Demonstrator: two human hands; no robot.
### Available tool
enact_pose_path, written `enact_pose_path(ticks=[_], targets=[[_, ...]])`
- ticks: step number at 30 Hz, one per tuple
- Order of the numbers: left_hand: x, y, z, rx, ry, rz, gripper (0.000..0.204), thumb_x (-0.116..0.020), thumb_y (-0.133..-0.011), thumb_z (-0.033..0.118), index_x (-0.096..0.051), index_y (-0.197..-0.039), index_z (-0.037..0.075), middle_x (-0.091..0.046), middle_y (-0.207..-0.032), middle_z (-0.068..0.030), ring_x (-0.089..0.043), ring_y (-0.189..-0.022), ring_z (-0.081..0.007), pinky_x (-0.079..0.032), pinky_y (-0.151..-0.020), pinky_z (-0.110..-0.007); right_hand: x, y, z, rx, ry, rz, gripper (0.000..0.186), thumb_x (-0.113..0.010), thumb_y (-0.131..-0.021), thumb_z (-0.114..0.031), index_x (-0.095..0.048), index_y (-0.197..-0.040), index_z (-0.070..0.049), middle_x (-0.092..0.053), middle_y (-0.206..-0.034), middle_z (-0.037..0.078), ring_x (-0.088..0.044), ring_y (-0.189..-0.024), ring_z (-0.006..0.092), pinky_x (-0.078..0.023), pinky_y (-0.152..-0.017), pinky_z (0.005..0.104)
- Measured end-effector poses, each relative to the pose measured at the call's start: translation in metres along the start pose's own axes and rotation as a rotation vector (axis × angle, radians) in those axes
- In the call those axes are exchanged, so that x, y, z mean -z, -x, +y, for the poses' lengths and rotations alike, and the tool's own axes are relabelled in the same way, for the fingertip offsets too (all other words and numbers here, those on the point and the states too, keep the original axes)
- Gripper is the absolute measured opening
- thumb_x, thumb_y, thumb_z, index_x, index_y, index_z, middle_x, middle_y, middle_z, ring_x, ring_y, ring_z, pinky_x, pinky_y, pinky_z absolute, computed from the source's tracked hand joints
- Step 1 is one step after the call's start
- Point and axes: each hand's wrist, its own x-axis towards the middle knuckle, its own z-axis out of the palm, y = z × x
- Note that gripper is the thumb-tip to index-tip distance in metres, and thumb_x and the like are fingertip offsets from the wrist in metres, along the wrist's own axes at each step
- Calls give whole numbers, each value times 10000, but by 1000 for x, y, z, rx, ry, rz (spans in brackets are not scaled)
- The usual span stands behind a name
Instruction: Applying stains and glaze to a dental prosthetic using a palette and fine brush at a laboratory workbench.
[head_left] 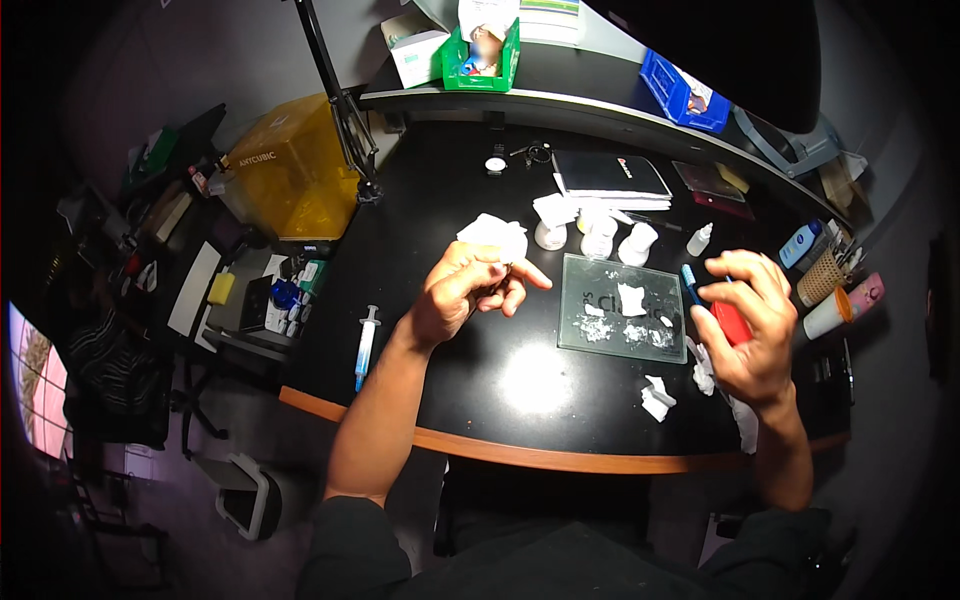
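My left hand [462, 290] is raised over the left middle of the black desk, thumb and fingers pinched together with one finger pointing right. Whatever sits in that pinch is too small to make out. Crumpled white tissue [495, 235] shows just beyond its knuckles. My right hand [750, 325] hovers at the right with curved fingers apart. Below it, partly hidden, is a red object [731, 322], beside a blue stick-like tool [690, 284]. Between my hands lies a glass plate [590, 345] bearing white powder and a small white piece [632, 299].
White-capped jars [598, 238] and a dropper bottle [699, 240] stand behind the plate. A syringe [367, 345] lies left; crumpled tissue [657, 399] lies near the front edge. Farther back are a notebook [612, 178] and a watch [495, 160]. Cups and a pen holder [822, 278] line the right.
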Motion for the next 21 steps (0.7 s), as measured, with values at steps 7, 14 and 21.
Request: enact_pose_path(ticks=[7,14,21], targets=[[-7,-2,-6,-27,150,-31,436,-477,-914,212,-721,-890,-149,-740,-914,-313,-605,-553,-189,-401,-487,-262,12,56,8,-202,-148,79,131,-766,-741,40,-717,-858,7,-719,-1024,152,-669,-1042,327,-518,-932,416],[-2,-2,-14,9,131,-57,422,-515,-898,228,-712,-848,-142,-737,-945,-339,-616,-520,-222,-421,-478,-264,-2,65,12,-253,-190,88,108,-758,-752,51,-712,-841,13,-731,-974,143,-684,-986,311,-531,-912,409],[-2,-2,-3,145,-167,19,459,-478,-903,238,-746,-967,-129,-680,-719,-154,-519,-525,-104,-333,-494,-235,-31,39,30,-168,-163,101,137,-781,-743,38,-722,-864,12,-743,-936,144,-700,-945,305,-550,-860,392]])
